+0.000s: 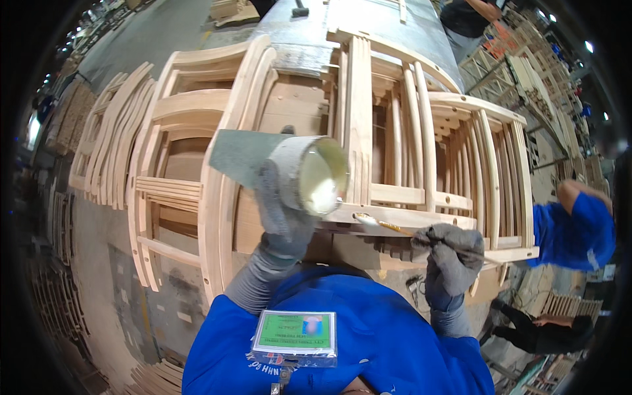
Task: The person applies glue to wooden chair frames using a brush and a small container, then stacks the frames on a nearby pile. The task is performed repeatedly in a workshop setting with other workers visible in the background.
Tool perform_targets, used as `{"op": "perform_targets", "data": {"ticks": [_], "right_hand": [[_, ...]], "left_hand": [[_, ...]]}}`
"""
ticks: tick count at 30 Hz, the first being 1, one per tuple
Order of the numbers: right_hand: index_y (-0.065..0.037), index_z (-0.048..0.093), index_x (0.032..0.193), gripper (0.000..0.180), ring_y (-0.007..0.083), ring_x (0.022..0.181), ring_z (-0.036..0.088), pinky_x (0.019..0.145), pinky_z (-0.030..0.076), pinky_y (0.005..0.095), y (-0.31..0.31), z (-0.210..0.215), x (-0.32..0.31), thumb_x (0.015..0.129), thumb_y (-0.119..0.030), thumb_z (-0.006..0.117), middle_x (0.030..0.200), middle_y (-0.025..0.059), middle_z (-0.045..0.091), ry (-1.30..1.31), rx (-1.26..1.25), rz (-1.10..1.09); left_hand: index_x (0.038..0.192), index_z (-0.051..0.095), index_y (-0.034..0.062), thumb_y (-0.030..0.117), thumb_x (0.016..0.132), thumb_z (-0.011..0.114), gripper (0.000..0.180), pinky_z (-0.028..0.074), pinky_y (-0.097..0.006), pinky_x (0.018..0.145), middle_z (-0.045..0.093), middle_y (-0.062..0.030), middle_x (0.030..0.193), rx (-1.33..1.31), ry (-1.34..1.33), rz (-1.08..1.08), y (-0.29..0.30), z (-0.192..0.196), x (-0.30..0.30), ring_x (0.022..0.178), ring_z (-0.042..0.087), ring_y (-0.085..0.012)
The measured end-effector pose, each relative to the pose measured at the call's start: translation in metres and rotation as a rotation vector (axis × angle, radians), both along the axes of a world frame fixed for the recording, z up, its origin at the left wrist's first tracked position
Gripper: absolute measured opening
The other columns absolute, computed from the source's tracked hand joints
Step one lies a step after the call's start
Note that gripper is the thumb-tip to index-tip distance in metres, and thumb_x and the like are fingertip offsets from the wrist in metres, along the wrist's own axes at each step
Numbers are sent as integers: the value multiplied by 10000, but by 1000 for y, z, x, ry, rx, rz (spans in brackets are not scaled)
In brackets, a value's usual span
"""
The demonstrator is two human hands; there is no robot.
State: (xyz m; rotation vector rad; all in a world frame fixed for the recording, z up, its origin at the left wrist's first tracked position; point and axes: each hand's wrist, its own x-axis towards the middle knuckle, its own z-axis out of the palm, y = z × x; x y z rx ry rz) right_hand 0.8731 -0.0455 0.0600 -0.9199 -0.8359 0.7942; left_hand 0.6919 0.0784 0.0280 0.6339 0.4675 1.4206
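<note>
My left hand, in a grey knitted glove, is wrapped round a white cup with pale, creamy liquid inside. The cup is tipped so its mouth shows on the right. A flat grey-green piece juts out to the left from behind the cup; how it is attached or held is hidden. In my gloved right hand is a thin brush, its whitish tip pointing left beside the near rail of a wooden frame. Whether the tip touches the rail I cannot tell.
Slatted wooden frames stand close together ahead and to the right. More curved frames stack at the left, with cardboard between. A person in a blue sleeve is at the right. A grey table lies beyond.
</note>
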Motion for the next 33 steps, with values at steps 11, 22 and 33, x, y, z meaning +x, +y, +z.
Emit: {"op": "perform_targets", "data": {"ticks": [11,22,33], "right_hand": [[35,572,947,137,164,768,628,733,538,303,11,-28,7,831,-33,600,861,111,636,-162,-335,-153],[28,582,898,106,147,656,618,585,509,253,19,-16,-7,806,-1,624,804,124,637,-253,-283,-172],[36,570,893,90,117,691,606,589,498,220,33,-6,-15,828,1,623,825,108,637,-427,-343,32]], "left_hand": [[1332,341,20,440,927,388,586,392,-390,1007,466,-130,1258,-176,-83,32,4,-11,-23,1190,452,-261],[1300,417,56,442,947,355,527,389,-349,1002,476,-85,1282,-148,-42,17,3,-14,-39,1195,450,-214],[1338,339,31,443,947,315,569,348,-373,1039,423,-118,1325,-185,5,93,5,-9,-44,1237,407,-246]]}}
